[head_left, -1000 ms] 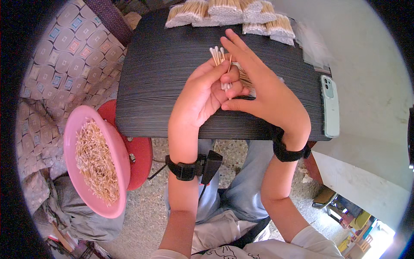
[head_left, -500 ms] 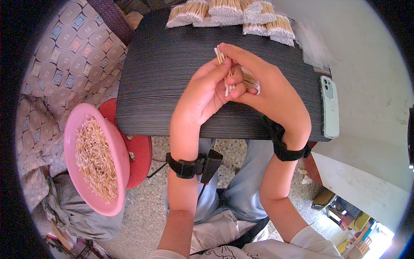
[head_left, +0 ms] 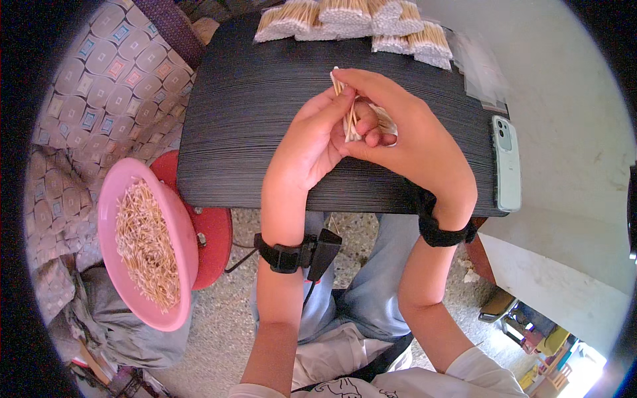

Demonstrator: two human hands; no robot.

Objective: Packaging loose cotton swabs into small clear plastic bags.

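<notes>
Over the middle of the dark table, my left hand point(head_left: 317, 129) pinches several cotton swabs point(head_left: 352, 126) between thumb and fingers, their white tips showing above and below. My right hand point(head_left: 405, 119) is curled around from the other side, its fingers bent against the same swabs. Its index finger reaches the upper tips. Behind the bent fingers of the right hand, part of a clear bag with more swabs point(head_left: 386, 121) shows in the palm. The fingers hide most of that bag.
Several filled bags of cotton swabs point(head_left: 345, 16) lie along the table's far edge, near flat clear bags point(head_left: 483, 76). A white phone point(head_left: 507, 162) rests at the right edge. On a red stool point(head_left: 215, 245) at left, a pink basin point(head_left: 113, 265) holds loose swabs.
The right hand's fingers have shifted slightly on the swabs, which now stand closer together. Both arms stay nearly in place.
</notes>
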